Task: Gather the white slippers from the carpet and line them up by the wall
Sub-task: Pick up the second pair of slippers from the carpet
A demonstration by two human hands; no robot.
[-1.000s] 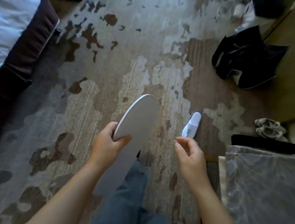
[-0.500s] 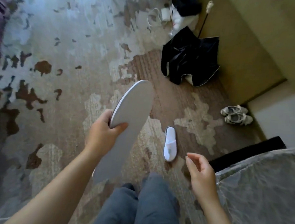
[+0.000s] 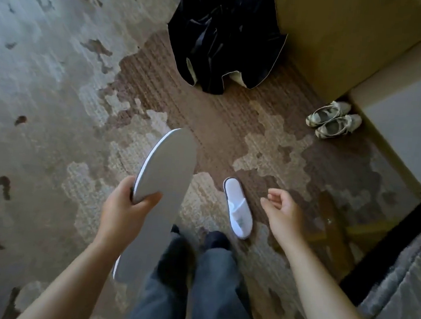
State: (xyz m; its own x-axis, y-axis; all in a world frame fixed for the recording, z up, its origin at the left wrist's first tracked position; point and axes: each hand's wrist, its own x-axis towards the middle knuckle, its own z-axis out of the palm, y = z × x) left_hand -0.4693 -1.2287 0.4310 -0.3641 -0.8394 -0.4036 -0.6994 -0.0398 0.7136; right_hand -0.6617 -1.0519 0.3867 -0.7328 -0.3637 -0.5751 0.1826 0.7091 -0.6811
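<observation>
I have one slipper [image 3: 161, 198] in my left hand [image 3: 126, 211], held sole-up over the carpet [image 3: 55, 120]. The thumb lies across the grey sole and the other fingers curl round its left edge, so the hand is closed on it near the middle. The toe end points away from me and the heel end hangs down beside my left leg.

My right hand [image 3: 285, 211] is empty. Its fingers are loosely curled, half open, palm turned inward, and it hovers above the carpet, just to the right of the second slipper [image 3: 238, 209].

That second slipper lies flat on the carpet, upper side up, heel end toward the far side and toe toward my feet [image 3: 216, 238], close in front of them.

Farther off, a dark bag [image 3: 222, 40] sits on the carpet against the wall [image 3: 342, 38]. A pair of worn shoes [image 3: 334, 119] rests at the carpet's right edge, by the wall's corner.
</observation>
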